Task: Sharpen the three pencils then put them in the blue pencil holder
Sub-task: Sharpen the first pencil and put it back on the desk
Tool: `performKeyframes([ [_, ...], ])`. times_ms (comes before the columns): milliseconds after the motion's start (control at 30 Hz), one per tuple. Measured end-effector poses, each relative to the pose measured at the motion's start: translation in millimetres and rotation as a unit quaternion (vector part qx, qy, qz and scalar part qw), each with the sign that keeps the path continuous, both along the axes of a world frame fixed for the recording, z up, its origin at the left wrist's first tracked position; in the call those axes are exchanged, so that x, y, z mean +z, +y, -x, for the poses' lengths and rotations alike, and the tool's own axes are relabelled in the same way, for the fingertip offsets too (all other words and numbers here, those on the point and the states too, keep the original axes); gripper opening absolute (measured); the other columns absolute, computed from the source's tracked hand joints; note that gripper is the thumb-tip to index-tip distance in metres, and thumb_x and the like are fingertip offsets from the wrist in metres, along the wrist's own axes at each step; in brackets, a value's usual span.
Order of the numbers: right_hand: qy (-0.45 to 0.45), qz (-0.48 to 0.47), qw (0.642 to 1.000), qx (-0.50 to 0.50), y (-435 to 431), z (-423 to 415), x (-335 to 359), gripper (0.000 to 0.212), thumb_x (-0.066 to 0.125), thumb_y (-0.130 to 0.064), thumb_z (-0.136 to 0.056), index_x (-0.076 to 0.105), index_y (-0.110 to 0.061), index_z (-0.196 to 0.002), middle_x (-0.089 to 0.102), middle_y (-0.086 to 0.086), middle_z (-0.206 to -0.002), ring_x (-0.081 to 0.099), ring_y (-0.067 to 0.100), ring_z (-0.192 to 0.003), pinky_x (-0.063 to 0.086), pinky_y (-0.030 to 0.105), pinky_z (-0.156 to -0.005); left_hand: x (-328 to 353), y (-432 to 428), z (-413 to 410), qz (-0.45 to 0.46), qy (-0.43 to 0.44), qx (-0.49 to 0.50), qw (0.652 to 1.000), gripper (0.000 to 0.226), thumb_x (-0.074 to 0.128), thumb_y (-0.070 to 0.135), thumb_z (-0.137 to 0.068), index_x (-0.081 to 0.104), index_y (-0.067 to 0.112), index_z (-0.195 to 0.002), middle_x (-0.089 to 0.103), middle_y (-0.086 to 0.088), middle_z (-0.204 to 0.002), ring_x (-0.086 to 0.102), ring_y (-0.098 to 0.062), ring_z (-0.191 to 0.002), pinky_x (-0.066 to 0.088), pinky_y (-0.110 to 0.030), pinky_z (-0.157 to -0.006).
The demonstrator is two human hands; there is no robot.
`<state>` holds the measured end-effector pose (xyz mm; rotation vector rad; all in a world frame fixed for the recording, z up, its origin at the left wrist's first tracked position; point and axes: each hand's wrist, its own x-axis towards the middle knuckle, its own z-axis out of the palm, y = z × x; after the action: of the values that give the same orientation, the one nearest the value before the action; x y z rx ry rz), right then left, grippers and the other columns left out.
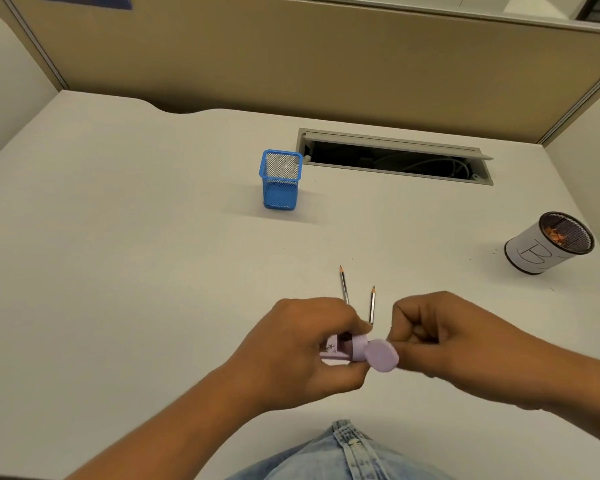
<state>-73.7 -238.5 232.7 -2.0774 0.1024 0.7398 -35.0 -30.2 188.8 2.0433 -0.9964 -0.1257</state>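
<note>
Left hand [302, 344] is gripping the lilac sharpener [340, 351]; right hand [440, 337] is pinching its round cap [381, 356]. Two pencils [357, 296] are lying at 12 o'clock, blue pencil holder [281, 180] standing beyond.

Left hand [312, 344] curled closed, right hand [440, 336] fisted, forearms converging

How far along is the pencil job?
Done: two pencils on the desk show sharp tips. In hand: the left hand holds the purple sharpener, the right hand is at its lid; no third pencil is visible. Left: the blue pencil holder looks empty.
</note>
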Motion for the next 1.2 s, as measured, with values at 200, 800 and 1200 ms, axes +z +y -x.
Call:
performKeyframes([
  [200, -0.473, 0.3, 0.792, 0.241, -10, -1, 1, 0.023, 0.057, -0.033, -0.095, 0.068, -0.017, -0.081, 0.064, -0.003, -0.07, 0.051, 0.023, -0.056, 0.042, 0.034, -0.045, 5, -4, 1, 0.106, 0.298, 0.074, 0.946, 0.022, 0.081, 0.014, -0.076, 0.063, 0.025, -0.07, 0.058, 0.014, -0.06, 0.05, -0.003, -0.049, 0.042, -0.017, -0.05],
  [800, -0.22, 0.162, 0.954, 0.124, 10, 3, -7, 0.03, 0.045, -0.063, -0.086, 0.059, -0.037, -0.087, 0.053, -0.011, -0.056, 0.048, 0.007, -0.054, 0.034, 0.018, -0.051, -18, 11, 1, 0.046, 0.024, 0.035, 0.998, 0.02, 0.083, 0.021, -0.072, 0.068, 0.02, -0.085, 0.066, 0.014, -0.073, 0.049, 0.001, -0.057, 0.04, -0.01, -0.052],
  [1200, -0.58, 0.293, 0.725, 0.227, -3, -1, -7, 0.03, 0.061, -0.032, -0.095, 0.075, -0.012, -0.078, 0.06, 0.003, -0.058, 0.041, 0.027, -0.045, 0.035, 0.032, -0.041, -5, 2, 0, 0.147, 0.377, 0.039, 0.914, 0.018, 0.078, 0.029, -0.07, 0.067, 0.016, -0.075, 0.067, -0.007, -0.074, 0.058, -0.013, -0.066, 0.048, -0.029, -0.065],
])
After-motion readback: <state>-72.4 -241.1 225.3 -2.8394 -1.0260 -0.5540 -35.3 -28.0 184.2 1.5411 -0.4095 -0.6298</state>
